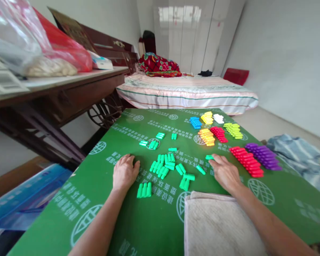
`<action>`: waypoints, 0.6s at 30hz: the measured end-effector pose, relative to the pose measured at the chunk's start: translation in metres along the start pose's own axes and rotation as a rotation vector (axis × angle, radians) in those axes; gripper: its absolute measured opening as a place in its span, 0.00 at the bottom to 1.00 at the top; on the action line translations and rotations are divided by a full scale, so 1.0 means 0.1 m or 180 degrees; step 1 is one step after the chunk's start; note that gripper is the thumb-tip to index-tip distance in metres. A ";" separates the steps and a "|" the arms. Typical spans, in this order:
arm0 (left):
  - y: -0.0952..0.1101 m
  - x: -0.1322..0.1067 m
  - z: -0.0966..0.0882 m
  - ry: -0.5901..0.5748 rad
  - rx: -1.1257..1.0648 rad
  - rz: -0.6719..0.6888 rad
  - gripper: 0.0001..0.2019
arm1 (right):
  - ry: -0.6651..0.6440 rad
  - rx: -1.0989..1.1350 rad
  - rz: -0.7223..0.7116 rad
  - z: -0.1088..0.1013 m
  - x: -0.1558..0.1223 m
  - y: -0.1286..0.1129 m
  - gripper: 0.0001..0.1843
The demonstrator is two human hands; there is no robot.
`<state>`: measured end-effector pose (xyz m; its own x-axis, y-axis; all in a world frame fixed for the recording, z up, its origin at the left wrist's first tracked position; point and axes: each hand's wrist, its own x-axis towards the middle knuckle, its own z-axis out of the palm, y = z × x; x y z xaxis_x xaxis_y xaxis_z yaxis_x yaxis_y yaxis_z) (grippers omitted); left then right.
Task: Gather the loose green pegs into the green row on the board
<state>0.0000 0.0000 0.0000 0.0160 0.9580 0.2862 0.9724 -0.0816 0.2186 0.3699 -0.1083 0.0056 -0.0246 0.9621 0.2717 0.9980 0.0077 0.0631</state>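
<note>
A green printed board [101, 199] carries many small plastic pegs. Loose green pegs [164, 167] lie scattered in its middle. My left hand [124, 173] lies flat on the board with fingers stretched out, just left of the green pegs and above a trio of them [144, 190]. My right hand [224, 172] rests palm down to the right of the scatter, fingertips touching one green peg [209, 157]. Sorted rows lie further right: red [246, 161], purple [263, 155], orange [206, 137], lime [233, 130], blue [195, 122], yellow [207, 117], white [218, 118].
A beige towel [218, 224] lies on the board's near edge under my right forearm. A dark wooden table [56, 92] with plastic bags stands at the left. A bed [186, 92] is behind the board. Blue cloth [296, 153] lies on the floor at right.
</note>
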 end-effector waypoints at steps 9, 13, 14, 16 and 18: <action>-0.14 0.10 0.09 -0.0042 0.0045 0.0124 0.30 | -0.0193 0.0506 0.0826 -0.08 -0.01 -0.01 0.12; -0.18 0.12 0.12 -0.0055 0.0065 0.0129 0.31 | -0.0415 0.0340 0.0909 -0.14 0.11 -0.10 0.16; -0.19 0.13 0.12 -0.0048 0.0073 0.0134 0.31 | -0.0435 0.0323 0.0909 -0.14 0.14 -0.12 0.15; -0.19 0.13 0.11 -0.0031 0.0087 0.0150 0.31 | -0.0451 0.0351 0.0956 -0.11 0.20 -0.11 0.14; -0.18 0.13 0.10 -0.0025 0.0100 0.0162 0.30 | -0.0469 0.0436 0.1071 -0.06 0.27 -0.05 0.14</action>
<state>-0.0151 0.0164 -0.0092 0.0672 0.9550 0.2887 0.9771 -0.1215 0.1745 0.3635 -0.0844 0.0185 0.3041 0.9458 0.1139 0.9477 -0.2881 -0.1375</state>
